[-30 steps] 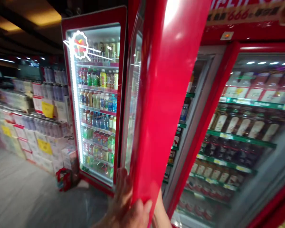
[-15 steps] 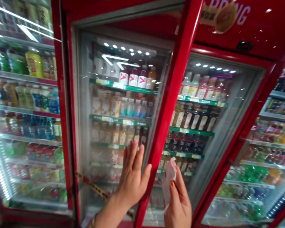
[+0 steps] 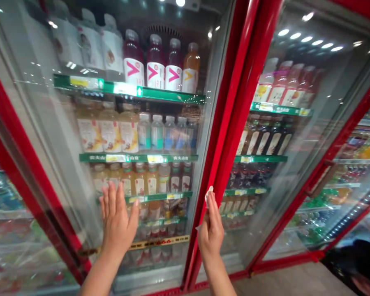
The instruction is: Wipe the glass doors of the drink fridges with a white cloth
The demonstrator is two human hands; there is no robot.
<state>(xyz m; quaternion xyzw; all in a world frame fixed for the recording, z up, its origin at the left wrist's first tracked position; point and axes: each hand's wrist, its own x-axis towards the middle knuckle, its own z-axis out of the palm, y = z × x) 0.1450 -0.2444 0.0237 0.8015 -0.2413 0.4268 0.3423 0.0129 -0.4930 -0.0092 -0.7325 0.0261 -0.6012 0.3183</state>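
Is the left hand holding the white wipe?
No, the right hand holds the wipe at the red frame, while the left hand is open and flat.

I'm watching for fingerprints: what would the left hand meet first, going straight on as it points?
Most likely the glass: the left hand is spread before it, and the bottles stand behind it. Depth is unclear, so the hand may already be touching.

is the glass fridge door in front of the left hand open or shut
Apparently shut: its red frame lies alongside the neighbouring frame, with no clear gap; a slight one can't be ruled out.
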